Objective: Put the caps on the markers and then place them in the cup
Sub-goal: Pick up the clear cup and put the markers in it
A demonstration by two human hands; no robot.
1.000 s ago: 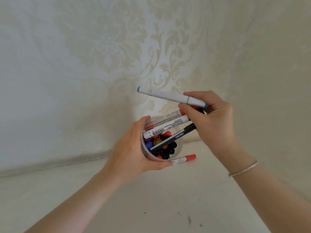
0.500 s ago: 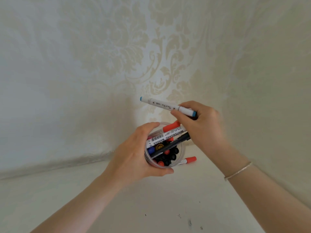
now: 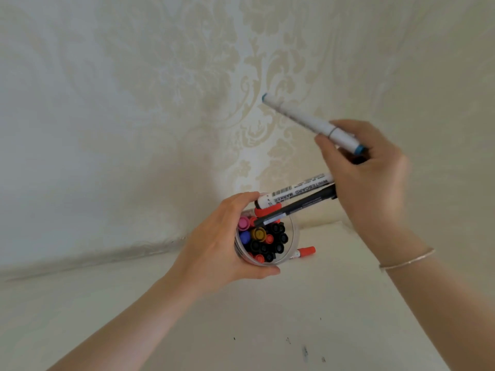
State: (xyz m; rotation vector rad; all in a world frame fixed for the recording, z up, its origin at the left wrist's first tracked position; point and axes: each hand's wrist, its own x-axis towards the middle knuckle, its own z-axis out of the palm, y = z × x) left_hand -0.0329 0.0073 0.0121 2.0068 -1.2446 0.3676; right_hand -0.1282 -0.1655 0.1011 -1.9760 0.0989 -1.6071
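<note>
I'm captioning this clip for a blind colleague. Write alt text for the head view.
A person's left hand grips a clear cup full of capped markers while the right hand holds three more above it: a white blue-tipped marker, a whiteboard marker and a black pen. A red-capped marker lies on the table.

Above my right-hand grip, a white marker [image 3: 308,120] with blue ends; below it, white and black barrels — my left holds red, black, pink, yellow caps [image 3: 263,241].
</note>
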